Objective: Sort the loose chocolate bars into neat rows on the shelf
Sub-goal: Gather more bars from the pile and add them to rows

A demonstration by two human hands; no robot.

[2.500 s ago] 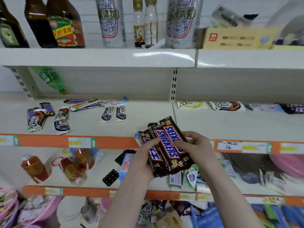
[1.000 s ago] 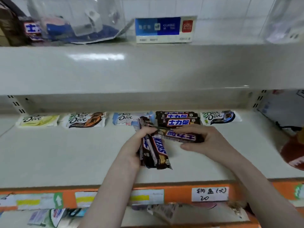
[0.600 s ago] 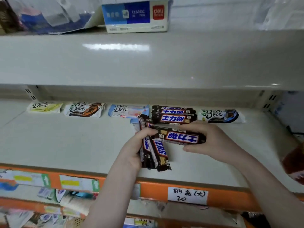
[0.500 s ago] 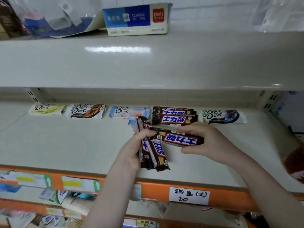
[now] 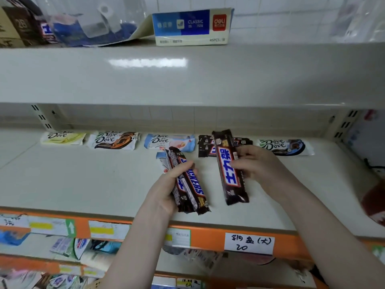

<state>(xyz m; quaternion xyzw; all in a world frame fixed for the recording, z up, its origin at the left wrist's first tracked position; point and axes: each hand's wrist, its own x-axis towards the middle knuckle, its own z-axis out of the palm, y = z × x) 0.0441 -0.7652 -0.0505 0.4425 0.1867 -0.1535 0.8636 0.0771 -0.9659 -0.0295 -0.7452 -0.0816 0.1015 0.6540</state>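
We observe the left hand point(image 5: 166, 190) grasping a small stack of Snickers bars point(image 5: 188, 183) together with a pale blue-white wrapper point(image 5: 163, 162) behind them, fingers curled over the top face. The stack is held above the middle of the shelf point(image 5: 83, 180), closer to its front edge, long axis running front to back.

The right hand point(image 5: 257, 165) pinches a single Snickers bar point(image 5: 230, 166) at mid-length, thumb on the printed face. This bar also points front to back; we cannot tell whether its near end touches the shelf.

Along the rear edge of the shelf lies a row: yellow Dove bar point(image 5: 63, 138), brown Dove bar point(image 5: 113, 140), blue Dove bar point(image 5: 169, 141), placed Snickers bars point(image 5: 205, 146) lying crosswise, dark Dove bar point(image 5: 285, 146). The held single bar overlaps the placed ones in view.

A handwritten price tag point(image 5: 249, 243) sits on the orange front edge.
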